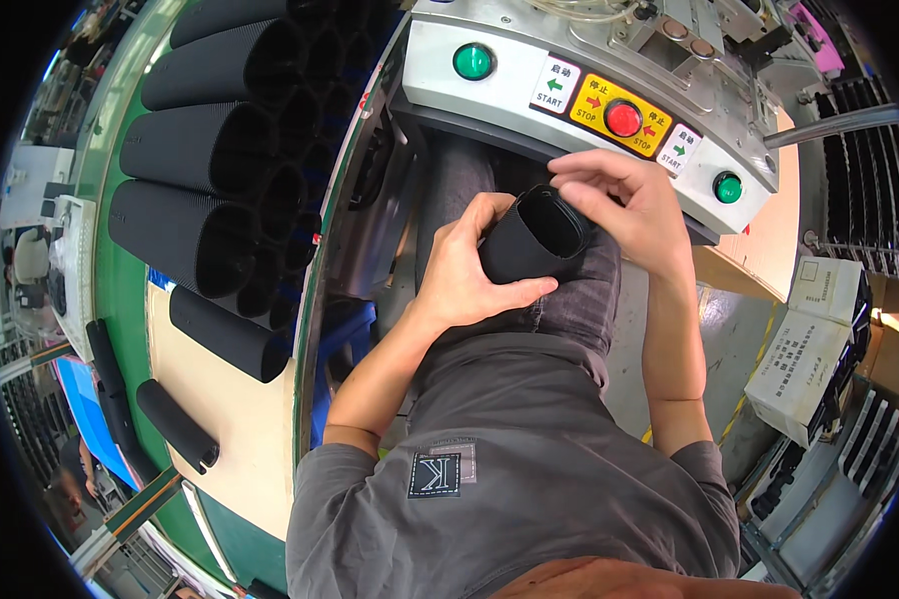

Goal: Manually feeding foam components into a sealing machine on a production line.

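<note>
My left hand (464, 268) wraps round a short black oval tube (521, 250), its thumb along the near side. The tube's hollow end is tilted up toward me, above my lap. At the far rim of that opening, my right hand (629, 205) has its thumb and bent fingers close together. Whether something small is between those fingertips cannot be made out. Both hands are just in front of a grey machine panel (509, 85).
Green buttons (473, 62) and a red button (623, 118) sit on the panel. To my left, several black tubes (175, 235) are stacked on a green table (120, 290); one black tube (228, 331) lies nearer on a pale board (255, 429). White cartons (804, 364) stand at right.
</note>
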`<state>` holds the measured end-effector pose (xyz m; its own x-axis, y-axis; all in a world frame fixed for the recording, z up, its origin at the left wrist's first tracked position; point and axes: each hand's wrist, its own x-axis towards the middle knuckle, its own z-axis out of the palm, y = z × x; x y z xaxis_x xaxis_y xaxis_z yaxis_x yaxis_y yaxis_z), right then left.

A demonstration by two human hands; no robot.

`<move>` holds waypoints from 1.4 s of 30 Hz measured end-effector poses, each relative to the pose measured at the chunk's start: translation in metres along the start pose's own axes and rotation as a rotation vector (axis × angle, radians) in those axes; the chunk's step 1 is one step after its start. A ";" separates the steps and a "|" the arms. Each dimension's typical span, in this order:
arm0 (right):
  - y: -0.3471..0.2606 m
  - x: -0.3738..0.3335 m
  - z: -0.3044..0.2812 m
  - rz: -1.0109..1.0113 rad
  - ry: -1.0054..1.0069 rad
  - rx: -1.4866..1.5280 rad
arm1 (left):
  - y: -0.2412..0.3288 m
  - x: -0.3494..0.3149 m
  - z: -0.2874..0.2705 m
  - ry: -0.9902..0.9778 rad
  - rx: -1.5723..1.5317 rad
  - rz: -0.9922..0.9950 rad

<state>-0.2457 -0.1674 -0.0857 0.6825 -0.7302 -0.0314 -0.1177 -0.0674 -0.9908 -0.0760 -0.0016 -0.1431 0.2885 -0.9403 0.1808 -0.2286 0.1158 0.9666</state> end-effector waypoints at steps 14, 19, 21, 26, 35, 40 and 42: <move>0.017 0.009 -0.005 0.004 -0.038 0.032 | -0.006 0.002 -0.002 0.003 0.053 -0.027; 0.047 -0.012 -0.032 -0.074 0.131 0.404 | -0.012 0.017 -0.007 0.078 -0.268 -0.026; 0.065 -0.026 -0.022 -0.079 0.112 0.465 | -0.010 0.020 -0.003 0.129 -0.456 -0.122; 0.067 -0.055 0.036 -0.180 0.053 0.184 | 0.004 0.033 0.014 0.129 -0.673 -0.232; 0.065 -0.069 0.000 -0.295 0.206 0.054 | 0.061 0.130 0.047 0.221 -0.160 0.520; 0.070 -0.092 -0.020 -0.329 0.082 0.692 | 0.150 0.279 0.049 0.076 0.377 0.725; 0.076 -0.103 -0.024 -0.342 0.095 0.729 | 0.153 0.364 0.044 -0.090 0.550 0.708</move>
<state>-0.3425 -0.1135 -0.1544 0.5277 -0.8061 0.2678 0.6086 0.1389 -0.7812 -0.0474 -0.3399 0.0626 -0.1573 -0.7314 0.6636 -0.7446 0.5292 0.4068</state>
